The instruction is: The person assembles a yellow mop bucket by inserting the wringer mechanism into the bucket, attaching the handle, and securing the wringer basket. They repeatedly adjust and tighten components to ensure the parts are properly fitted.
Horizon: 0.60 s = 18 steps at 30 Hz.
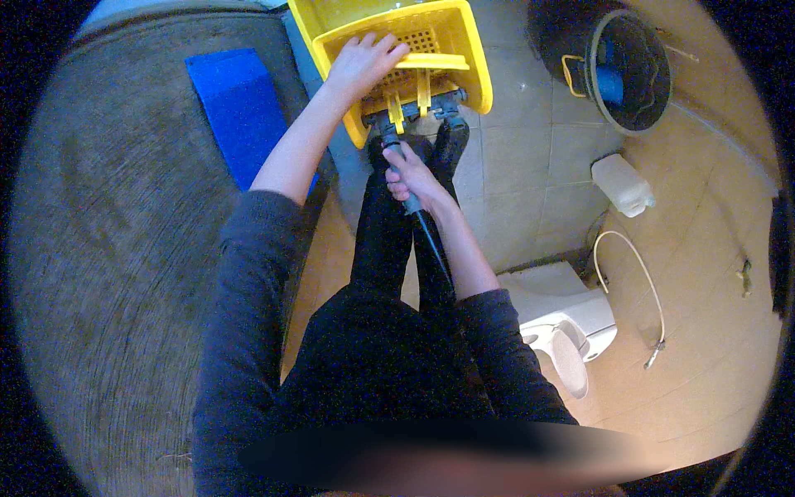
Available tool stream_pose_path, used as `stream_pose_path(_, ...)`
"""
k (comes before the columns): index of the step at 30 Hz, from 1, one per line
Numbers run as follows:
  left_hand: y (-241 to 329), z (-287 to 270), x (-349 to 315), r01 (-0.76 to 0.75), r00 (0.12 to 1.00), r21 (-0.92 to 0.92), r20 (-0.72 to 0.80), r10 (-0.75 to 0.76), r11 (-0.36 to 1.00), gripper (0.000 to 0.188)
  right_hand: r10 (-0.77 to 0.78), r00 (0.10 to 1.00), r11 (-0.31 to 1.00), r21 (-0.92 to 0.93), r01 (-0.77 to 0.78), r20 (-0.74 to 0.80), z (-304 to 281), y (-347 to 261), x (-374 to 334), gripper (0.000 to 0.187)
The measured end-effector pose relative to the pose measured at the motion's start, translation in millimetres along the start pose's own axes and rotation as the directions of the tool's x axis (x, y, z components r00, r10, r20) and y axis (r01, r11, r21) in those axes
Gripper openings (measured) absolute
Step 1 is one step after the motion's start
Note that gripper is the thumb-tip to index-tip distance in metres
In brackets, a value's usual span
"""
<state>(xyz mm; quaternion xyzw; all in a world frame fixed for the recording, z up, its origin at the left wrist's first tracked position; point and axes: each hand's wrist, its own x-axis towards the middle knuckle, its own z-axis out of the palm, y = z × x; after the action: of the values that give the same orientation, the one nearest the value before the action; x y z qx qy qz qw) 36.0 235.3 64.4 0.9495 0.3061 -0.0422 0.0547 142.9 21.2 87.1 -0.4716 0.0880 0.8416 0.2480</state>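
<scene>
A yellow mop wringer with a slotted bottom sits in front of my feet, on the rim of a yellow bucket. My left hand reaches into the wringer, its bent fingers closed at the left end of the yellow press plate. Where its fingertips press is partly hidden. Between my legs, my right hand is wrapped round a grey lever handle joined to the wringer's dark hinge bar. A thin blue length runs on from below that hand toward my body.
Left lies a blue rectangular panel beside a dark ribbed surface. At the far right stands a dark bin with blue inside. A whitish jug, a white toilet and a pale hose are on my right.
</scene>
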Motion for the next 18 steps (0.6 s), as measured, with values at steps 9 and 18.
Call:
stream_pose_path(9, 23, -84, -6, 0.013, 0.999, -0.059, -0.043, -0.015, 0.998, 0.031, -0.128, 0.975, 0.952, -0.297, 0.070, -0.180, 45, -23, -69, 0.056)
stream_pose_path(18, 136, -257, -44, 0.149, 0.988, -0.081, 0.056, -0.145, 0.985, 0.029, -0.618, 0.786, 0.595, -0.641, 0.485, 0.020, 31, 56, -210, 0.065)
